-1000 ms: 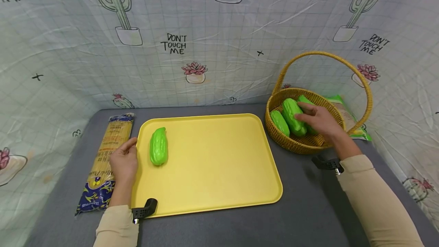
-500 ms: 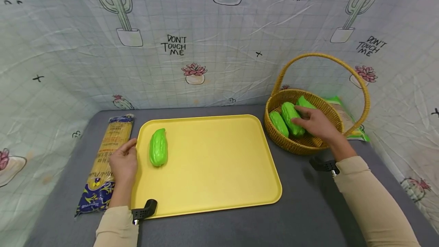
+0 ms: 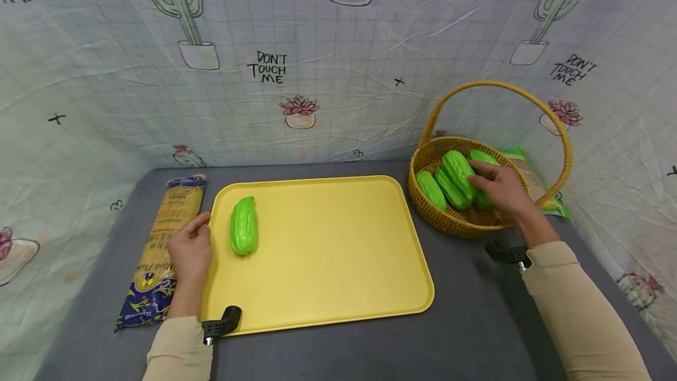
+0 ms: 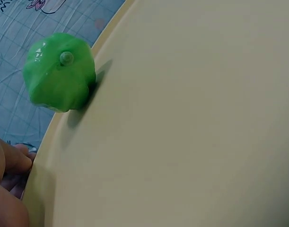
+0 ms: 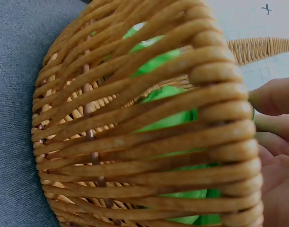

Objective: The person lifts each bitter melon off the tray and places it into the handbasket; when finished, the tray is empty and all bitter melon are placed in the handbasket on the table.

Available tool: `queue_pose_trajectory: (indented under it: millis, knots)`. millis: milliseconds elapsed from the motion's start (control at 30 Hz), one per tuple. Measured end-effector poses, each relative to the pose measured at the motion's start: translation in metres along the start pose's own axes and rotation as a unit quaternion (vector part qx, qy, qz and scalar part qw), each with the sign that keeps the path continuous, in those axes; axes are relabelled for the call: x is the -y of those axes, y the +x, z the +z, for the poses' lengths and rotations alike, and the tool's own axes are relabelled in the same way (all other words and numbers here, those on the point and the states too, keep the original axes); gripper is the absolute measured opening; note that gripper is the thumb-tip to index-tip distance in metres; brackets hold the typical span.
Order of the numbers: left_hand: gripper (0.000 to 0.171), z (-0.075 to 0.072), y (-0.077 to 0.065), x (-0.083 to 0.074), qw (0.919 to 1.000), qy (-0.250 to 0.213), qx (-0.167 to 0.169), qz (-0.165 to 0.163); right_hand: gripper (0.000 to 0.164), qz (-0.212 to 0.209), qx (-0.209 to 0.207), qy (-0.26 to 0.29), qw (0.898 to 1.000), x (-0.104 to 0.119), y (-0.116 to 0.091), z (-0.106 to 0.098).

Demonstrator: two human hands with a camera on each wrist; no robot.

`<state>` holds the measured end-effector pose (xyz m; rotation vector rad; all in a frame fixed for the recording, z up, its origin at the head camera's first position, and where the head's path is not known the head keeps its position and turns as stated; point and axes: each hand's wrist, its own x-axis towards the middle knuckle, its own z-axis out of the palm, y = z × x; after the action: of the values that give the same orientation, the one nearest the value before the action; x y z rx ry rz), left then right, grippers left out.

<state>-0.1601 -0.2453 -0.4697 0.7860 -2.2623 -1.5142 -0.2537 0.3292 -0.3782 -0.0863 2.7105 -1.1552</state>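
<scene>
My right hand reaches into the wicker basket on the right and grips a green, ribbed bitter melon by its right side. This melon lies tilted over another one; more bitter melons sit around it. In the right wrist view, the basket's weave hides most of them, and only part of the hand shows at the rim. My left hand holds the left edge of the yellow tray, its fingertips at the rim. One bitter melon lies on the tray near that hand.
A pack of spaghetti lies left of the tray, beside my left forearm. Behind the basket is a green-edged bag. The basket's tall handle arches over my right hand. A printed cloth hangs behind the grey table.
My right hand has shifted slightly right with the bitter melon it grips, tipping it up and uncovering another melon beneath. The left hand has stayed at the tray's edge.
</scene>
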Motion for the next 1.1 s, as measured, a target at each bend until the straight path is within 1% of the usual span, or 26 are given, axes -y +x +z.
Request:
queue_pose_trajectory:
  millis: [200, 533, 800, 1100]
  knots:
    - [0.037, 0.0011, -0.0004, -0.0010, 1.0000, 0.001, -0.003, -0.003, 0.063, -0.001, -0.009, -0.001, 1.000, -0.0023, -0.0005, 0.0018]
    - [0.037, 0.0022, -0.0007, -0.0011, 0.9999, -0.003, -0.008, -0.005, 0.062, 0.003, -0.007, 0.033, 0.999, -0.0052, -0.0020, 0.0028]
    - [0.037, 0.0018, -0.0012, -0.0024, 1.0000, -0.008, -0.003, -0.003, 0.061, 0.015, -0.014, 0.050, 0.999, -0.0051, -0.0046, 0.0027]
    - [0.038, 0.0005, -0.0009, -0.0018, 0.9999, -0.013, 0.002, -0.006, 0.059, 0.011, -0.028, 0.028, 0.999, 0.0002, -0.0091, 0.0042]
